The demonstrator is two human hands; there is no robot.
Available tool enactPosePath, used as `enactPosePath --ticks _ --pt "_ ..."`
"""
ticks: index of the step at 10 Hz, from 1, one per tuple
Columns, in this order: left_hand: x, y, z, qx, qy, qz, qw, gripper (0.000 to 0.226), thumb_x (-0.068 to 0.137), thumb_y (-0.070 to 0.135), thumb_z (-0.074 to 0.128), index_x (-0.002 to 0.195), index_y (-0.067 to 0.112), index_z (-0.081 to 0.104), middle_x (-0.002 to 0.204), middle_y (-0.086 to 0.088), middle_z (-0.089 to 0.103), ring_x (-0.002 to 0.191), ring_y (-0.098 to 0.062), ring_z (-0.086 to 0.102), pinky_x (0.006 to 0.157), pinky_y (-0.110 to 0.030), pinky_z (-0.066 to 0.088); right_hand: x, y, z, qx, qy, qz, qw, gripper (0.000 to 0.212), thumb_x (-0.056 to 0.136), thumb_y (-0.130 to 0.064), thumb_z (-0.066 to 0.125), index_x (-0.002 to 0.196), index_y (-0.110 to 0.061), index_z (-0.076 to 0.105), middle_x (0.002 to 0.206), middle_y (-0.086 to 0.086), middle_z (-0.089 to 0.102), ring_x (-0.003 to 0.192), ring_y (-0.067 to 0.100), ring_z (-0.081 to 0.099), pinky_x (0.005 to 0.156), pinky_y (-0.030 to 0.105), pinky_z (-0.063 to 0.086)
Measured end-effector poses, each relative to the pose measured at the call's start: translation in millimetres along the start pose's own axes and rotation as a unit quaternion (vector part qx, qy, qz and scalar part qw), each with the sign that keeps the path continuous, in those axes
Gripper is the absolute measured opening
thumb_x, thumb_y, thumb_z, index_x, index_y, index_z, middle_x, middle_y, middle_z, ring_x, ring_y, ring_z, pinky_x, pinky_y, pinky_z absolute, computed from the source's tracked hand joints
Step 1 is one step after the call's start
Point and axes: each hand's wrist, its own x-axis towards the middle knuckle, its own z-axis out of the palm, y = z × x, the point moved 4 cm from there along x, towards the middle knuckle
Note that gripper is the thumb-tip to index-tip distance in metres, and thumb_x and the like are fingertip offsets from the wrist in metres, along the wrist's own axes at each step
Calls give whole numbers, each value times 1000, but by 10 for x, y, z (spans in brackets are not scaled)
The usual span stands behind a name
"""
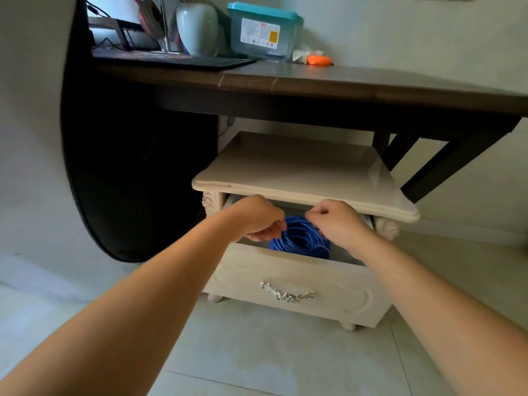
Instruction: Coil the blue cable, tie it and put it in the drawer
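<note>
My forearms [148, 292] fill the near view, stretched out over the tiled floor [257, 355] towards the cabinet [300, 172] that stands under the dark worktop [343, 87]. Its drawer [285, 270] is pulled out, and both grips are down in the opening. The left grip [257, 220] has its fingers curled round the left side of the cable [303, 237]. The right grip [341, 224] is curled at the right side, thumb against forefinger. Its fingertips are hidden behind the hand, so I judge rather than see that it holds the coil too. The cable is wound into a blue ring and sits inside the drawer, tilted up on edge behind the drawer front. I cannot make out a tie on it from here.

I take this as the last step: setting the coil down in the drawer. The next move calls for letting go with both grips, drawing them out, then pushing the front shut by the metal handle [287, 294] or flat on the panel.

Room is tight above. The cabinet top overhangs the opening and my knuckles are just beneath its lip, so the grips should come back towards me before they rise. The coil should lie lower than that lip, or it may catch as the drawer closes. The floor in front gives open room for pulling back.
</note>
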Motion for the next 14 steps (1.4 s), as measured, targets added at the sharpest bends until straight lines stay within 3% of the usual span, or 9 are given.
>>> enactPosePath --ticks 1,2,4,5,6,7,8,12,14 --pt "-238 13 39 91 -130 -13 987 30 99 26 49 91 12 74 77 0 76 63 -11 68 58 -20 51 -276 -173 54 -67 -141 26 987 36 96 -36 51 78 -9 67 59 6 64 51 21 58 58 28 48" --pt "-318 -111 157 255 -185 -12 949 28 98 31 50 110 14 69 107 2 75 96 -12 71 90 -33 54 -553 -132 249 -239 -305 60 920 35 98 -40 49 100 -12 69 89 5 76 74 20 70 78 31 55" --pt "-101 -160 213 315 -50 52 946 38 94 39 52 115 13 70 113 -2 69 105 -20 63 93 -34 46 -386 -41 294 -294 -188 4 937 30 96 -28 46 70 -14 49 72 3 49 68 19 45 57 30 35" --pt "-2 -181 223 295 -28 65 953 38 96 36 51 120 13 68 124 -5 66 114 -22 60 97 -35 45 -290 18 289 -277 -146 -5 950 26 95 -28 46 79 -14 60 82 1 60 75 18 55 66 28 45" --pt "138 -200 234 266 11 95 959 36 97 31 52 126 13 62 128 -8 62 110 -22 59 92 -32 46 -173 69 297 -269 -65 -15 961 23 95 -31 48 104 -23 67 100 -1 66 90 20 62 80 32 53" --pt "232 -220 238 238 43 110 964 37 96 31 56 131 19 56 129 -5 57 104 -20 56 85 -27 44 -84 85 301 -269 -14 -28 963 22 96 -30 47 110 -26 64 106 -2 66 94 22 61 78 32 50" --pt "407 -229 264 210 84 134 965 40 93 29 60 132 21 54 132 -6 52 111 -23 56 93 -31 47 95 154 334 -276 26 -43 960 24 96 -28 46 112 -23 64 109 0 68 97 24 61 78 33 50" --pt "820 -294 467 252 97 132 954 79 91 28 60 157 21 16 159 -5 20 147 -27 21 114 -42 31 511 407 504 -273 -11 -42 961 57 93 -30 55 145 -20 38 148 6 34 137 27 29 103 38 37" --pt "793 -320 544 241 96 115 959 79 90 24 58 157 22 16 163 -4 13 149 -25 17 117 -44 28 511 405 497 -237 -41 -21 970 65 91 -30 56 151 -23 31 156 3 26 143 24 24 110 37 32"
